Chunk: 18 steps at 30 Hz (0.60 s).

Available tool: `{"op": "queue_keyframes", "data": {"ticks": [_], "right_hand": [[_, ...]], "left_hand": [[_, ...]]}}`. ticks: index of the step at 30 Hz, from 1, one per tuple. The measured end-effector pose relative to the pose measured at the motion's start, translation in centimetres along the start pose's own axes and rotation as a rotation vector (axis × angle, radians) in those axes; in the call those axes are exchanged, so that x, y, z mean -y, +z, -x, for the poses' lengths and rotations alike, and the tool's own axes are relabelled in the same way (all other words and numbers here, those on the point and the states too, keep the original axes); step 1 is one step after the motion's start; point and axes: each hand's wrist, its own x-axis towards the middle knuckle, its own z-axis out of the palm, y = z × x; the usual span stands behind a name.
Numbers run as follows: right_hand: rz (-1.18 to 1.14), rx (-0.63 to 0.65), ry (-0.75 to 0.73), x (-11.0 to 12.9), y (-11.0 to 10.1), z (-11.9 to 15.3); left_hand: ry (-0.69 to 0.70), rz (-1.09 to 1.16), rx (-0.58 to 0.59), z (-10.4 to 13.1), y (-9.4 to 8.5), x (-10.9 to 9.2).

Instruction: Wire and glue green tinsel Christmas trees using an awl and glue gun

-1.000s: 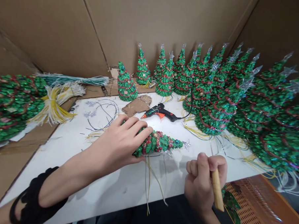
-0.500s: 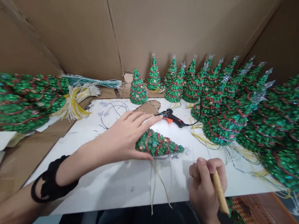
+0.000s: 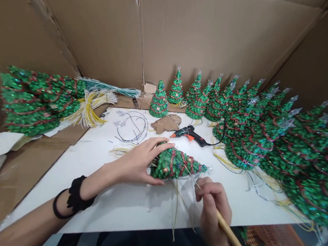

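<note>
A small green Christmas tree (image 3: pixel 178 164) with red garland lies on its side on the white tabletop, tip to the right. My left hand (image 3: pixel 143 162) clasps it round the base, thumb on the near side and fingers on the far side. In my right hand (image 3: pixel 215 201) is an awl (image 3: pixel 228 229) with a wooden handle and a thin metal shaft. The shaft points up and left to the tree's near side; whether the tip has gone in, I cannot tell. Thin yellow and white wires (image 3: pixel 175 210) hang from beneath the tree toward the table's front edge.
A black glue gun (image 3: pixel 192 135) lies behind the tree, by a scrap of cardboard (image 3: pixel 166 124) and a loop of wire (image 3: pixel 133 127). Several finished trees (image 3: pixel 247 134) crowd the right side. Wire bundles (image 3: pixel 87 108) and more trees (image 3: pixel 31 106) sit at left. An orange crate (image 3: pixel 273 240) stands below.
My right hand has moved left, bringing the awl's shaft to the tree. My left hand has closed round the tree's base. The view has shifted slightly.
</note>
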Motion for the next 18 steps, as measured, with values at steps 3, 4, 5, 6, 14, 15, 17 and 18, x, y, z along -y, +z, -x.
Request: {"op": "queue_keyframes", "data": {"ticks": [3,4,5,6,14,15,17,18], "right_hand": [[0.031,0.136,-0.122,0.8,0.7,-0.1],[0.040,0.181,-0.143,1.0,0.8,-0.1],[0.057,0.219,-0.149,1.1,0.9,-0.1],[0.079,0.252,-0.146,1.1,1.0,-0.2],[0.127,0.349,-0.105,1.3,1.0,-0.3],[0.121,0.342,-0.084,1.4,1.0,-0.3],[0.112,0.324,-0.052,1.5,1.0,-0.4],[0.108,0.324,-0.048,1.6,1.0,-0.4]], "left_hand": [[0.028,-0.011,-0.029,0.2,0.3,0.3],[0.038,-0.009,-0.040,0.2,0.4,0.3],[0.046,-0.003,-0.050,0.2,0.5,0.4],[0.051,0.006,-0.058,0.1,0.6,0.5],[0.030,0.046,-0.110,0.1,1.6,0.3],[0.029,0.042,-0.125,0.1,1.8,0.2],[0.024,0.040,-0.140,0.1,2.0,0.1],[0.021,0.045,-0.145,0.1,2.0,0.1]]}}
